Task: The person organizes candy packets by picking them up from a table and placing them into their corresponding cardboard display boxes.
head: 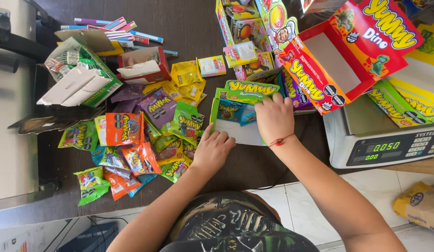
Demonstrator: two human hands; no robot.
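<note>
While both hands work at the middle of the dark brown wooden counter (254,158), the job shown is the loading of small sweet packets into a green open-topped cardboard display box (242,114).

Right hand (274,116): it rests knuckles-up on the right part of the green box, fingers curled down into the box opening. Whether the fingers grip a packet cannot be told; the fingertips are hidden. A red thread bracelet (281,139) circles the wrist.

Left hand (213,148): it lies just left of the box, fingers spread and open, touching the near edge of the loose heap of small foil sweet packets in green, orange, purple and yellow (142,140). It clamps nothing that can be seen.

State of the work, as a judgement:
- Done: a few blue packets (233,112) already lie inside the green box, under its left half. The white inner floor of the box shows below them, so the box appears only partly filled.
- Left: the heap to the left of the left hand is large and unsorted, so most packets remain outside.

Surroundings:
- Beyond and to the right of the right hand stands a large red open cardboard carton with yellow lettering (338,60), its interior bare.
- Right of the right hand sits a grey electronic weighing scale with a green lit display (385,144).
- Far beyond the left hand lie an opened green-and-white carton (81,77) and a small red opened box (142,65).
</note>
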